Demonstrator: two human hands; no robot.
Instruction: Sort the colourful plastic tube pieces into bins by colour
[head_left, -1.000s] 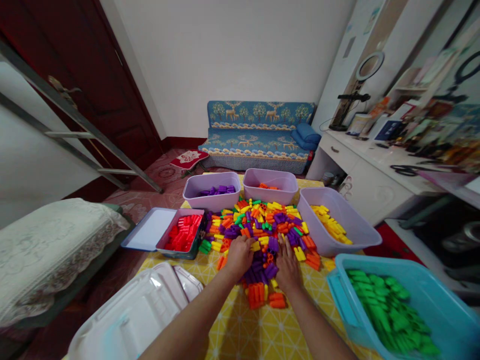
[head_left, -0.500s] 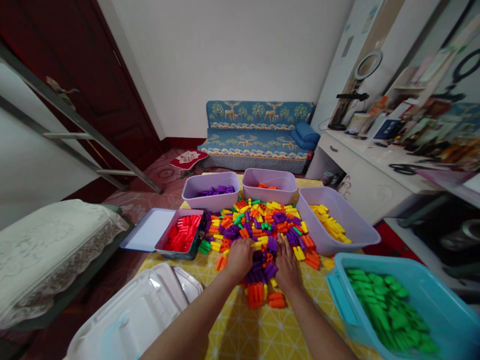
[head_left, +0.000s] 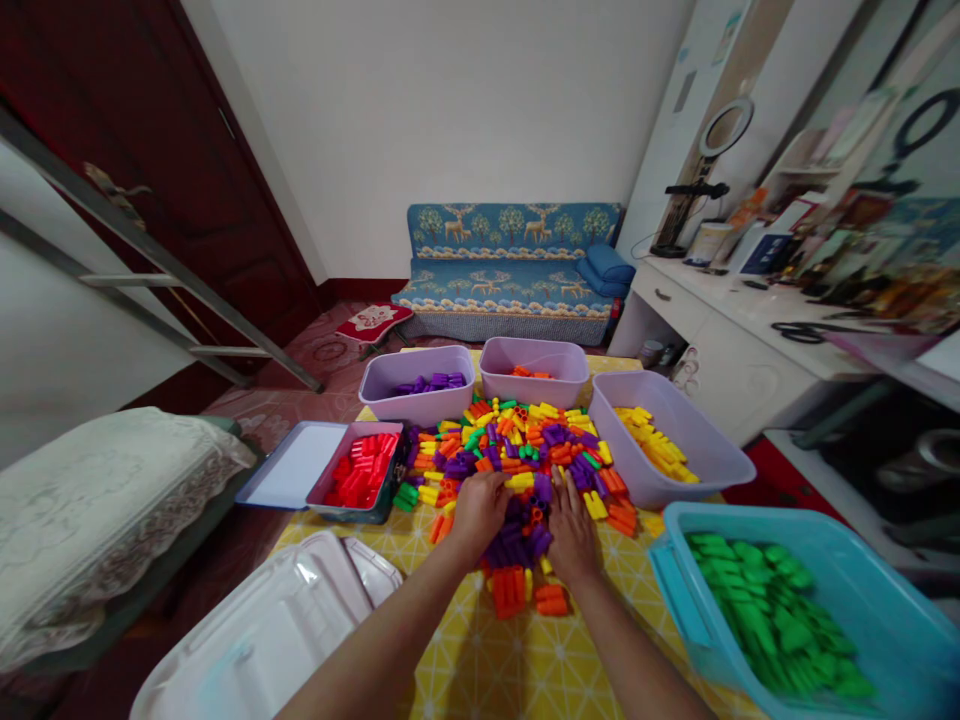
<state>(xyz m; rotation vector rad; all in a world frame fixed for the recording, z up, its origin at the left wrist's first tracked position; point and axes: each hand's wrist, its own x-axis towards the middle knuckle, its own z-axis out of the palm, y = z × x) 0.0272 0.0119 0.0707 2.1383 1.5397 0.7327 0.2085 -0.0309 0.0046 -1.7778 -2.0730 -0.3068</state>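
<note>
A mixed pile of purple, orange, yellow and green plastic building blocks (head_left: 517, 435) is spread in the middle of the table. My left hand (head_left: 481, 508) is at the pile's near side, its fingers curled and pressed together at a yellow building block (head_left: 519, 482); the fingertips are partly hidden. Across from it, my right hand (head_left: 573, 528) lies palm down with fingers stretched out and apart, touching the edge of the pile. Between the hands sit several purple blocks (head_left: 511, 545). Closer to me are orange blocks (head_left: 508, 592) side by side.
Lilac bins hold purple (head_left: 375, 385), orange (head_left: 535, 390) and yellow pieces (head_left: 705, 430). Red pieces fill an open hinged box (head_left: 322, 480) on the left; a turquoise bin (head_left: 825, 540) with green pieces stands at right. Pale lids (head_left: 262, 630) lie front left on the yellow tablecloth (head_left: 487, 670).
The view has shifted slightly. Both hands stay at nearly the same places on the pile, and the containers stand as before.
</note>
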